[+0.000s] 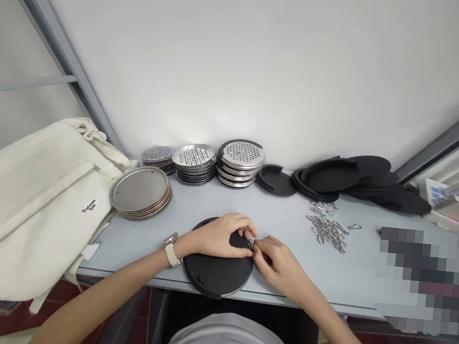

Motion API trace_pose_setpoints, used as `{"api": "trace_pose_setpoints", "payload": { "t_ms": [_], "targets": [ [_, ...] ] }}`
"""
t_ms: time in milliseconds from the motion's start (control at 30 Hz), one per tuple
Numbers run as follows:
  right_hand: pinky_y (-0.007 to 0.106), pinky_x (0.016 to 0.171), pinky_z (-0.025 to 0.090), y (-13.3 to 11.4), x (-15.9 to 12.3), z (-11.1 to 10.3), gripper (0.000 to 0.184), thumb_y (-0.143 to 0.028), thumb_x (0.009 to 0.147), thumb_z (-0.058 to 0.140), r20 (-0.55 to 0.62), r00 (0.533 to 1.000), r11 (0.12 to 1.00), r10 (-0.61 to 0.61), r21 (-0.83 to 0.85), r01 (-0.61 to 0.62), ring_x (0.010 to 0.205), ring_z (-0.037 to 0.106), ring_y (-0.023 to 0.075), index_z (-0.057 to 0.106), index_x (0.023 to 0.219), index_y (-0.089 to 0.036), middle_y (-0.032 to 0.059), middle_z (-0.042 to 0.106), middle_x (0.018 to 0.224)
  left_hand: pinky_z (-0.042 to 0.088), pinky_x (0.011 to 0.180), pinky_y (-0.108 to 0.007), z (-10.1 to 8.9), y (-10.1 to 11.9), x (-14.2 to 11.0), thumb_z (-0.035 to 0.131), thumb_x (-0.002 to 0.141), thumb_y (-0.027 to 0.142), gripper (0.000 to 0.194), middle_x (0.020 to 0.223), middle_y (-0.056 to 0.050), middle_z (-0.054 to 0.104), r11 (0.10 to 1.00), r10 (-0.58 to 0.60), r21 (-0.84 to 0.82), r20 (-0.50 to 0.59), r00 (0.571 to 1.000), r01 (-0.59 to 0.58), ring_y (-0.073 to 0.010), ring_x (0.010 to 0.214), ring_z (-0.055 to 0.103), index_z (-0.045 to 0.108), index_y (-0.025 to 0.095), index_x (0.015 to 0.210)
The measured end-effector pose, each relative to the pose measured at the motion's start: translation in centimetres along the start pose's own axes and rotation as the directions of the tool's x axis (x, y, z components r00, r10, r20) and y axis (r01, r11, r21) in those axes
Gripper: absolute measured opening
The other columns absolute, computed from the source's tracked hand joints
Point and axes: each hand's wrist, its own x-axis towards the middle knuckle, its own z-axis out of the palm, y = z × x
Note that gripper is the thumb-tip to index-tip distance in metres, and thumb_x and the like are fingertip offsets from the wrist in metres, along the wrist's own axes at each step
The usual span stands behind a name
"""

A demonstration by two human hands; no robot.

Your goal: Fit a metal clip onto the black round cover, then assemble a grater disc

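A round black disc [217,273] lies near the table's front edge, with a small slot at its lower left. My left hand [221,237] rests across it, thumb and fingers curled at its right rim. Against that same rim, my right hand [281,264] pinches a small metal clip [249,243], mostly covered by fingertips. It resembles the spring clips [329,233] in a loose heap to the right. Whether the clip passes through the disc cannot be seen.
Along the wall stand a stack of plain metal discs [140,190], perforated grater discs [241,154] and lettered discs [194,156]. Black round covers [330,176] overlap at the back right. A cream bag [42,213] leans at the left. A blurred patch hides the right end.
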Motion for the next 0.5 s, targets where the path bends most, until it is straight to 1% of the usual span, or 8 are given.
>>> {"api": "trace_pose_setpoints", "payload": {
  "t_ms": [233,500],
  "targets": [
    [0.027,0.061,0.035,-0.02,-0.05,-0.21,0.032,-0.017,0.088,0.040,0.003,1.000,1.000,0.002,0.030,-0.002,0.061,0.046,0.0158,0.032,0.058,-0.022,-0.0020,0.044,0.054,0.044,0.085,-0.028,-0.12,0.19,0.12,0.069,0.074,0.018,0.022,0.089,-0.002,0.063,1.000,0.011,-0.024,0.021,1.000,-0.011,-0.0142,0.083,0.055,0.059,0.018,0.095],
    [0.027,0.061,0.036,0.00,-0.06,-0.17,0.033,-0.015,0.087,0.042,-0.005,1.000,0.999,-0.001,0.040,0.001,0.062,0.046,0.0159,0.033,0.056,-0.022,-0.0022,0.045,0.054,0.045,0.082,-0.028,-0.16,0.17,0.12,0.068,0.075,0.019,0.023,0.088,-0.002,0.061,1.000,0.003,-0.019,0.034,0.999,-0.002,-0.0140,0.081,0.055,0.059,0.018,0.097]
  ]
}}
